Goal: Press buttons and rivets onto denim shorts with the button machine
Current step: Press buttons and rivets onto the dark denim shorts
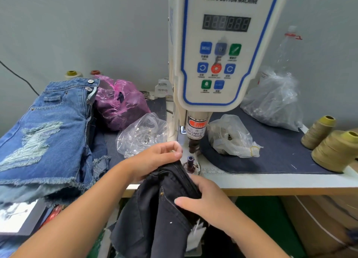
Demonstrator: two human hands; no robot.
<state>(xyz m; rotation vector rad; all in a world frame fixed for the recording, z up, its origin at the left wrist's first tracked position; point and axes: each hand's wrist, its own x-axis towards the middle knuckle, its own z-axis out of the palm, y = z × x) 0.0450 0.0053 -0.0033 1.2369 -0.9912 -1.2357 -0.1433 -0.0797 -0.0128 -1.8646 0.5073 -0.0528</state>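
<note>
Grey wall (77, 25), white table (271, 182).

Both hands reach forward, left hand (155, 157) fingers curled pinching, right hand (205, 197) gripping, thumb extended.

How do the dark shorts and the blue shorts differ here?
The dark shorts are near-black; the blue shorts are faded blue with pale ripped patches. The dark pair hangs off the table edge, gripped by both hands; the blue pair lies untouched on the left. Both have frayed hems.

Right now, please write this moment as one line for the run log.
left hand: pinches black shorts' edge | right hand: grips shorts | lower die: uncovered | button machine: display blank
</note>
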